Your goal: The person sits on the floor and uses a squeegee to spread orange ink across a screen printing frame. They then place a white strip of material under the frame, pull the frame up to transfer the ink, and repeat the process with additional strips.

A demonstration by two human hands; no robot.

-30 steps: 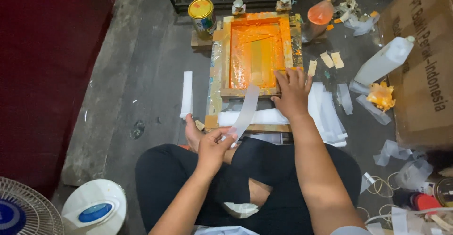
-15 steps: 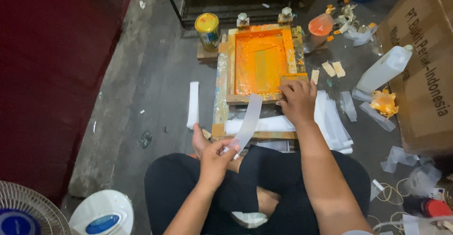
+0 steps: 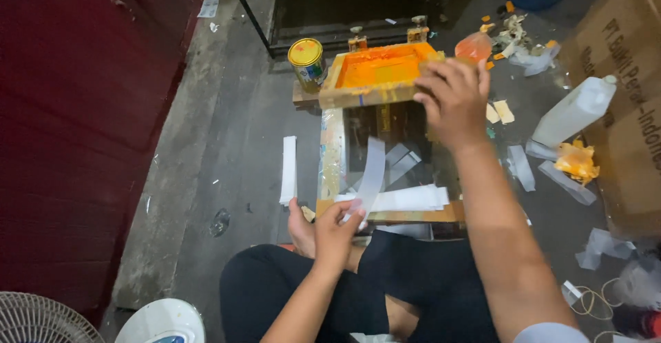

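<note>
Your right hand (image 3: 451, 98) grips the near edge of the orange printing frame (image 3: 377, 74), tipping it up so the glass below is open, while your left hand (image 3: 335, 231), just below the frame, pinches a white strip (image 3: 372, 174) upright, ready.

Grey concrete floor (image 3: 234, 143) — on it a yellow-lidded tin (image 3: 307, 60), white plastic bottle (image 3: 573, 111), paper strips (image 3: 288, 169).

Dim even indoor light, dark upper edge, soft shadows, motion blur on white strip (image 3: 372, 171), slight wide-angle stretch at corners
</note>
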